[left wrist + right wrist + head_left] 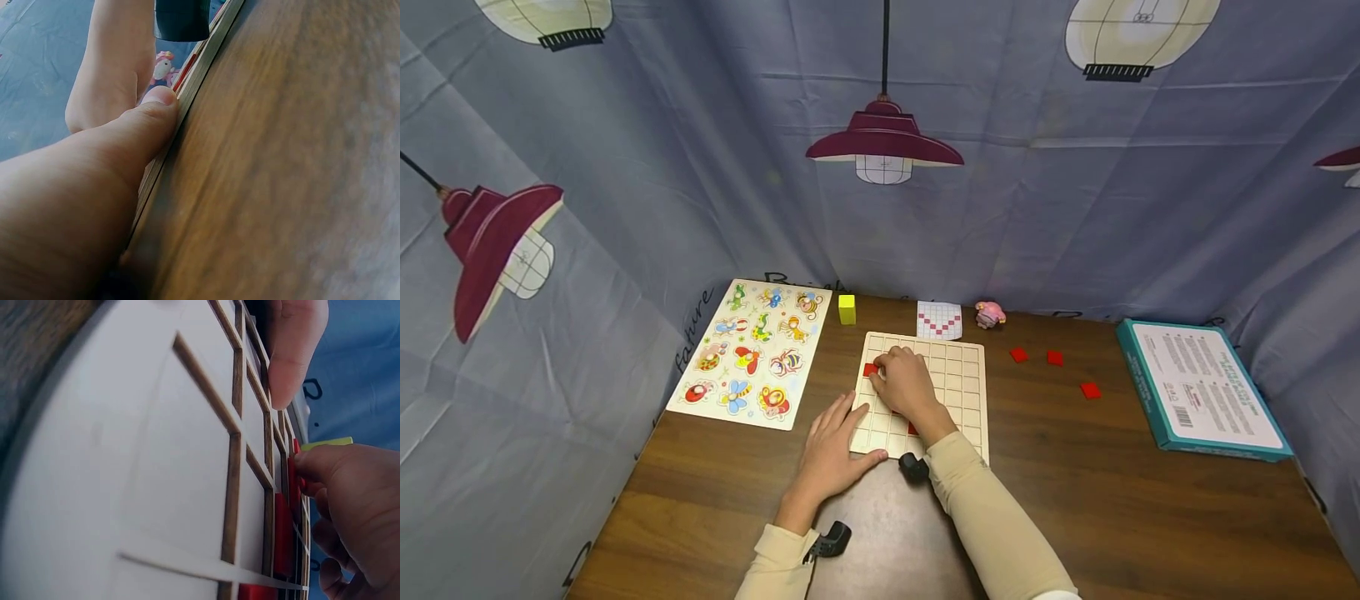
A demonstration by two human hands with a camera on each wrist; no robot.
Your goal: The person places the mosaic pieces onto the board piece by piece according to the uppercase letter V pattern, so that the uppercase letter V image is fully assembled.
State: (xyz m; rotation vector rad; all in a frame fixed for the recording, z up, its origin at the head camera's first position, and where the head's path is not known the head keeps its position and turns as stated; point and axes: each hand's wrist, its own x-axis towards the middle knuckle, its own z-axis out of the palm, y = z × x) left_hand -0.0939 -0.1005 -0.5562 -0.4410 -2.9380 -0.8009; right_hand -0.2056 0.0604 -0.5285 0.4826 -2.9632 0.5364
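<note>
The person's right hand [906, 383] reaches over the wooden grid board [964, 385], fingers curled and apparently pinching at a red square tile [870, 369] near the board's left edge; the fingers partly cover the grip. The left hand [829, 454] lies loosely spread at the board's near-left corner, thumb touching the near edge, holding nothing.

The step seems to be settling this tile into its cell. It should go best with the tile's sides lined up with the raised ridges before it is let down, then a light fingertip press until it lies flat. The left hand would do well to brace the board without pushing it. More tiles sit on the board under the right wrist, so a raised wrist and sleeve should avoid nudging them. Checking the cell against the pattern card [938, 321] beyond the board's far edge, with its V of reddish squares, would guard against misplacement. Three loose tiles [1055, 357] lie right of the board.
</note>
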